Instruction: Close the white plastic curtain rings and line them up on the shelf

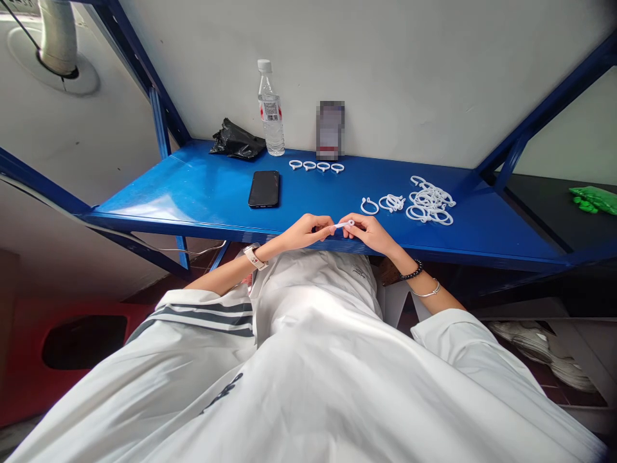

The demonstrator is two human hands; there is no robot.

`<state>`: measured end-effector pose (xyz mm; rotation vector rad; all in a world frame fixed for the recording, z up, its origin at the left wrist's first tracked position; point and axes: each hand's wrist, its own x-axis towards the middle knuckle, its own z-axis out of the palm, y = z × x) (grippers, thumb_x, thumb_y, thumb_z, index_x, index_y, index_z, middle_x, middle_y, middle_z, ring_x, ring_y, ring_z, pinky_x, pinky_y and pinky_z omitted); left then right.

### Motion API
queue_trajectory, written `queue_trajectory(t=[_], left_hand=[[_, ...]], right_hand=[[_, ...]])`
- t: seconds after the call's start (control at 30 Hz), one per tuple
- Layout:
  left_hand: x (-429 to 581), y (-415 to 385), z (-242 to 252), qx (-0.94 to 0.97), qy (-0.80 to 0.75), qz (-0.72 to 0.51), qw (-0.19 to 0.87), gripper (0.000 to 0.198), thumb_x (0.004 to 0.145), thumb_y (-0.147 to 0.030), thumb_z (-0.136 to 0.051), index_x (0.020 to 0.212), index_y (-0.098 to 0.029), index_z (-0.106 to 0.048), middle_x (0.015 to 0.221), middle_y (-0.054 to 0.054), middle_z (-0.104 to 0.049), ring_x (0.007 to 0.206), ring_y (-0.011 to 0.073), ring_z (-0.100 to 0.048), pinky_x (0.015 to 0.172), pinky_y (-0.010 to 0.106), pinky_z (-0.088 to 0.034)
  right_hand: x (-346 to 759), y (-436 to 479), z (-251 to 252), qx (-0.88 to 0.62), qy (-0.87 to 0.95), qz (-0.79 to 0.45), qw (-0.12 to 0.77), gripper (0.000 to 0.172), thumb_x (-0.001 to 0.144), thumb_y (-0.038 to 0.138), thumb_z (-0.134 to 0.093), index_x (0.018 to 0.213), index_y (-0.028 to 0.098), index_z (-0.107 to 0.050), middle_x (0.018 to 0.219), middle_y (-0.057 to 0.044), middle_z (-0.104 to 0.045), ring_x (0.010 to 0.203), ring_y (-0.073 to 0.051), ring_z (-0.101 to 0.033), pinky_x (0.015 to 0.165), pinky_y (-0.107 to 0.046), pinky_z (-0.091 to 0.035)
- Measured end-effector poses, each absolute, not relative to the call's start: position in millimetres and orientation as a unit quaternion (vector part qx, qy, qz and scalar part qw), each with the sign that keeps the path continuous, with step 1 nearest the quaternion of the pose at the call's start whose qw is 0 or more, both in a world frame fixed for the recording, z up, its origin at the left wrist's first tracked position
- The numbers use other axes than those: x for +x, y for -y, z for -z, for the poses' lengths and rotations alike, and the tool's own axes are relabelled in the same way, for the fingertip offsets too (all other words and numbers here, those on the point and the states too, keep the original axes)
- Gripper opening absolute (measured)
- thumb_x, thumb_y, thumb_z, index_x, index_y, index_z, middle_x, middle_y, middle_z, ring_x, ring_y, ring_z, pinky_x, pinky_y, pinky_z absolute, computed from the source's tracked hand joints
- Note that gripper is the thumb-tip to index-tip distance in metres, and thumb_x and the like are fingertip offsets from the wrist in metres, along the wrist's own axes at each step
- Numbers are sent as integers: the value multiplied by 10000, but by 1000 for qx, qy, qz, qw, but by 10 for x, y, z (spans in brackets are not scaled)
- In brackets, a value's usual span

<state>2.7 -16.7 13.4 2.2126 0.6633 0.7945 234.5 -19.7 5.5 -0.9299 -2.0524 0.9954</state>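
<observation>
My left hand [308, 232] and my right hand [369, 233] meet at the front edge of the blue shelf [193, 193], fingers pinched together on a small white plastic ring [345, 224] held between them. A heap of white rings [430, 200] lies on the shelf beyond my right hand, with a few loose rings [385, 204] beside it. A row of several white rings [317, 166] lies further back near the wall.
A black phone [264, 188] lies flat on the shelf left of my hands. A clear water bottle [271, 112] and a crumpled black bag [236, 141] stand at the wall. Blue frame posts [159, 116] rise at both sides. Green items [595, 199] lie far right.
</observation>
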Motion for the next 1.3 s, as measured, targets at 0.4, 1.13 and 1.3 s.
queue_trajectory(t=[0.4,1.13,1.3], left_hand=[[29,169,-132,849,-251,-310,346,525,980,-605,-458,810,-140,-632,652,19,-630,522,94,-510,541,216,-378],[42,153,-103,859,-258,-301,323,572,988,-619,-420,771,-134,-632,623,11,-610,499,86,-448,521,223,-334],[38,152,-105,859,-251,-307,324,592,994,-632,-399,792,-132,-644,645,22,-632,522,96,-494,541,224,-355]], right_hand=[[2355,180,-42,-346,774,-408,338,266,929,434,-584,991,197,-685,760,-21,-659,672,-156,-591,666,-297,-517],[2315,223,-56,-372,785,-363,336,436,982,502,-486,1129,161,-716,704,-17,-616,655,-153,-562,634,-280,-450],[2309,232,-56,-378,798,-327,337,517,966,612,-477,919,169,-741,721,-37,-627,650,-160,-556,608,-284,-425]])
